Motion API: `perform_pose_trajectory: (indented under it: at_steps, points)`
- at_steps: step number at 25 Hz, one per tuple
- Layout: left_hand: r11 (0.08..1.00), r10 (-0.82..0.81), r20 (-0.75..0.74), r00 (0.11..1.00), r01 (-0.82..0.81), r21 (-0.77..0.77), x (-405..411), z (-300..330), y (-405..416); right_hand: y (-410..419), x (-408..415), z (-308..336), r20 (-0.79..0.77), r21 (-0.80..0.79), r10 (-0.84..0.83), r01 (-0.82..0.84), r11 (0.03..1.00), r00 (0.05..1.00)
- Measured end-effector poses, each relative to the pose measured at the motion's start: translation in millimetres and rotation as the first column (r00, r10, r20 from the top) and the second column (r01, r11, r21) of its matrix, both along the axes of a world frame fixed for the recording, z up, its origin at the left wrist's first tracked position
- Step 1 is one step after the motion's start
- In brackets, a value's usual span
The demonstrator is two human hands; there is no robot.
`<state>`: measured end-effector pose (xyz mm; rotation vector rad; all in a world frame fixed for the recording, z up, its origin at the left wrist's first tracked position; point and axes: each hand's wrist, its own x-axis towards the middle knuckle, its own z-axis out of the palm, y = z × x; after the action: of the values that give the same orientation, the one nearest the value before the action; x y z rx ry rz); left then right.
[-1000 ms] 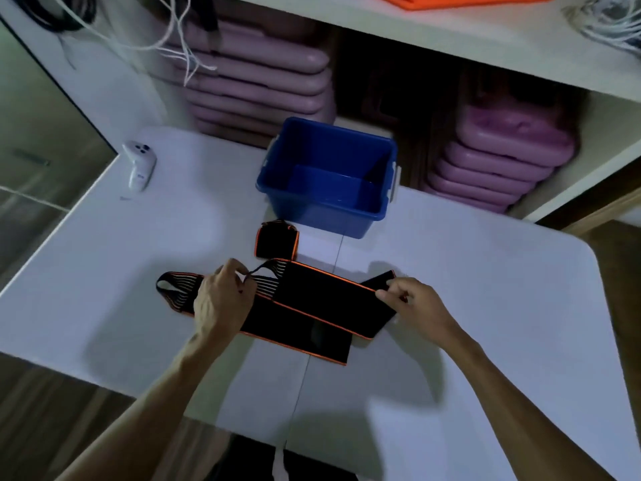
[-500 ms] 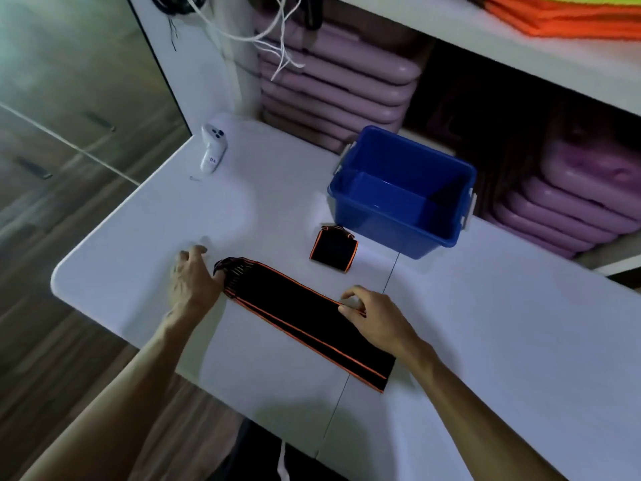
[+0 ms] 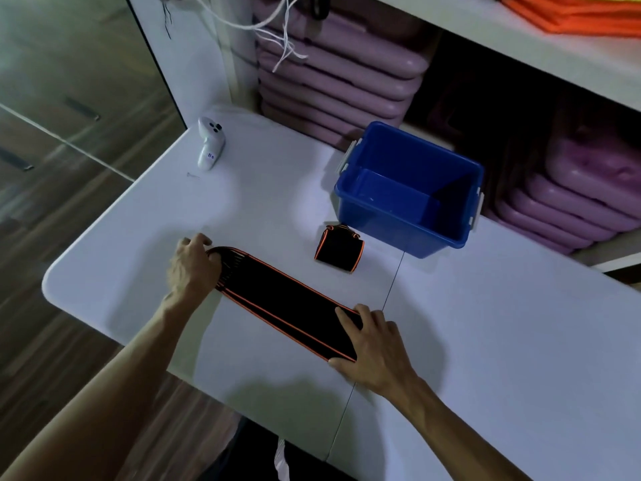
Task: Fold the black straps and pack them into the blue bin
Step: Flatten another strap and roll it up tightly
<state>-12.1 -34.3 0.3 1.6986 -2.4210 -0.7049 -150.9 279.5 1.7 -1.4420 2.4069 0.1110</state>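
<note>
A long black strap with orange edging (image 3: 284,300) lies doubled over on the white table (image 3: 503,341), running diagonally from upper left to lower right. My left hand (image 3: 192,267) grips its striped left end. My right hand (image 3: 373,345) presses flat on its right end, fingers spread over the fabric. A second black strap (image 3: 338,248), folded into a small bundle, sits just in front of the blue bin (image 3: 409,216). The bin stands open at the back of the table and looks empty inside.
A white handheld controller (image 3: 210,142) lies at the table's far left corner, a small screw (image 3: 192,175) near it. Stacked pink pads (image 3: 333,81) fill shelves behind the bin. White cords (image 3: 277,33) hang above. The table's left edge drops to wooden floor.
The strap went from a loose V-shaped fold to a flat doubled band. My left hand slid out to its left end, my right hand settled flat on its right end. The view swung left.
</note>
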Motion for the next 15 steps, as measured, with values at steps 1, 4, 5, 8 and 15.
perform_pose_trajectory:
  at_steps: [1,4,5,8,15]
  points:
    - [0.998,-0.065,0.006,0.998,0.065,0.010,1.7,-0.9,-2.3,0.7,0.6,-0.8,-0.017,-0.003,0.004,-0.005,1.000,1.000]
    - [0.989,-0.146,-0.032,0.989,0.146,0.013,5.2,-5.8,-10.5,2.8,5.0,-0.2,-0.054,0.017,0.041,-0.040,0.999,0.998]
    - [0.990,-0.143,-0.054,0.988,0.144,0.011,5.6,-7.2,-13.9,2.6,7.0,0.7,-0.048,0.019,0.048,-0.047,0.999,0.998]
    - [0.988,-0.150,-0.083,0.985,0.152,0.023,5.6,-5.4,-26.3,-1.4,13.1,4.8,-0.050,0.013,0.073,-0.073,0.997,0.996]
    - [0.963,-0.251,-0.111,0.962,0.259,0.070,5.1,-1.3,-46.5,-5.0,10.3,4.2,0.018,0.005,0.082,-0.082,0.997,0.996]
